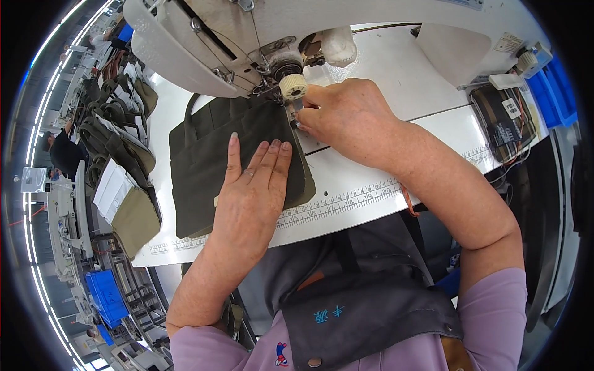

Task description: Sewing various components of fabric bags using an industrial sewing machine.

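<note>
Fingers flat on olive bag, sewing machine overhead.

The white worktop carries a ruler strip printed along its near edge. A dark olive fabric bag lies flat at about nine o'clock of the middle (its handle loop points to twelve). The white sewing machine stands on the worktop at twelve. At two o'clock lies a dark striped fabric piece.
</note>
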`<move>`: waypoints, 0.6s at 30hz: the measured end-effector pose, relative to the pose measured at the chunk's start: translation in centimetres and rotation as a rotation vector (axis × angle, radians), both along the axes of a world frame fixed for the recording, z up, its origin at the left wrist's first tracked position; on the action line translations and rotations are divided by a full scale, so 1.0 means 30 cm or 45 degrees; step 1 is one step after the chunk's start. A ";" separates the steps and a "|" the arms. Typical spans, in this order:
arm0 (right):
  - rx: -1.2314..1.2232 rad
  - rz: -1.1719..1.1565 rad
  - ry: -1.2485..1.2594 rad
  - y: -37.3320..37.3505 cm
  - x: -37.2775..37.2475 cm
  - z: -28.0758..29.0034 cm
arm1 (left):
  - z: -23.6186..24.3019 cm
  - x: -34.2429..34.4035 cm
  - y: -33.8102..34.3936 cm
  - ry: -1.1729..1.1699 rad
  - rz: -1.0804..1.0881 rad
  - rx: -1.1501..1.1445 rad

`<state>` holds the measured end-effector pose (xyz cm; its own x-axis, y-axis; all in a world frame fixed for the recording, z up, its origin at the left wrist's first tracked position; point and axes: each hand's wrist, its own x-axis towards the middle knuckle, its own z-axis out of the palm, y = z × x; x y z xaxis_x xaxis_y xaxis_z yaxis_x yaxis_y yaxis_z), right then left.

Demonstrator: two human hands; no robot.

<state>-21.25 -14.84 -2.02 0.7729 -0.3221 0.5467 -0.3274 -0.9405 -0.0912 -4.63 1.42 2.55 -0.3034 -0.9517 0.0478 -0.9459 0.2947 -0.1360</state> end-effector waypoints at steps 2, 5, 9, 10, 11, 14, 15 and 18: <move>-0.019 0.001 -0.001 -0.001 0.004 -0.001 | 0.002 -0.007 -0.001 -0.055 -0.010 0.010; -0.018 -0.004 0.010 0.002 0.008 0.005 | -0.005 0.001 -0.005 -0.075 -0.011 0.004; -0.017 -0.001 0.016 -0.001 -0.004 -0.001 | 0.068 -0.032 -0.039 0.207 0.103 0.124; -0.017 -0.007 0.003 0.002 -0.006 0.000 | 0.057 -0.025 -0.052 0.206 0.107 0.123; -0.019 -0.012 -0.011 0.004 -0.004 0.005 | 0.033 -0.010 -0.067 0.233 0.100 0.091; -0.020 -0.012 -0.020 0.008 0.000 0.003 | -0.006 0.023 -0.078 0.302 0.078 0.047; -0.019 -0.012 -0.017 0.007 0.000 0.000 | -0.017 0.032 -0.078 0.342 0.067 0.035; -0.031 -0.005 -0.019 0.003 -0.003 0.004 | -0.063 0.057 -0.074 0.369 -0.040 -0.079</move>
<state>-21.34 -14.74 -1.91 0.7632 -0.3118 0.5660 -0.3301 -0.9411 -0.0733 -2.91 -0.81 0.67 -0.2977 -0.9347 0.1943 -0.9384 0.3239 0.1202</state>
